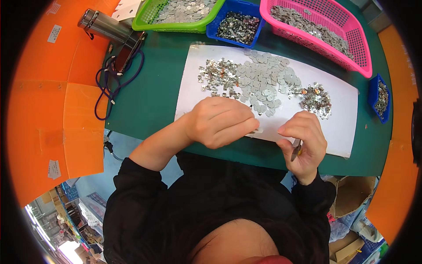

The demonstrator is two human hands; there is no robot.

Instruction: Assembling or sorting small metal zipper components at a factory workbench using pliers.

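My left hand (pixel 222 122) is closed in a pinch over the near edge of a white sheet (pixel 187 94). A small flat metal piece (pixel 258 131) pokes out from its fingertips. To the right, my right hand (pixel 307 138) curls round a slim grey metal tool (pixel 296 152) with a bit of yellow on it; the fingers hide most of its shape. Beyond my hands lie a heap of flat grey metal plates (pixel 266 79), a pile of small shiny metal clips (pixel 217 75) on its left, and another pile of shiny clips (pixel 317 100) on its right.
Along the far side stand a green basket (pixel 176 27), a blue bin (pixel 233 41) and a pink basket (pixel 307 37), all holding metal parts. A small blue bin (pixel 378 110) sits far right. A steel flask (pixel 105 27) and purple cord (pixel 140 66) lie left on the green table (pixel 154 101).
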